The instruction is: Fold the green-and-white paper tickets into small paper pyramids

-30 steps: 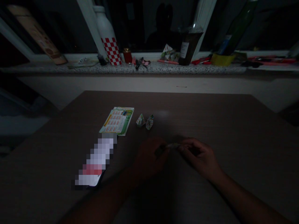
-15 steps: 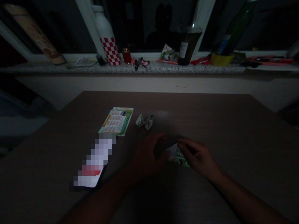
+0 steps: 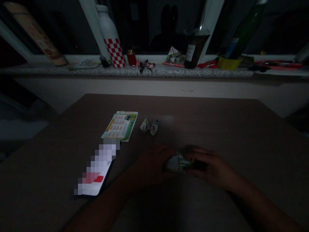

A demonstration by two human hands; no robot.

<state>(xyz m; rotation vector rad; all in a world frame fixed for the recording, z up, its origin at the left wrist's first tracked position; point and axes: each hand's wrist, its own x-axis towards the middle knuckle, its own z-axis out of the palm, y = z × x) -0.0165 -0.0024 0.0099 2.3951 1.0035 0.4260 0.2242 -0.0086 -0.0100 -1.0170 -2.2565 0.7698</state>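
Between my two hands, low over the table, is a small green and white printed paper (image 3: 177, 163) that looks folded to a point at the top. My left hand (image 3: 154, 162) grips its left side, with the fingers in deep shadow. On the other side, my right hand (image 3: 211, 164) pinches the right edge between thumb and fingers. Just beyond the hands stand two small folded paper pieces (image 3: 154, 127), close beside each other. A stack of printed calendar sheets (image 3: 120, 125) lies further left, with green and yellow print.
A phone (image 3: 98, 188) with a lit, partly blurred screen lies by my left forearm on the brown table (image 3: 217, 119). Along the stone windowsill (image 3: 159, 72) stand a red-checkered white bottle (image 3: 114, 50), a dark cup (image 3: 194, 53), a green bottle (image 3: 248, 29) and small clutter.
Both hands have shifted on the paper; the left has closed around its left side and the right has moved slightly right. The paper now shows a pointed top edge.
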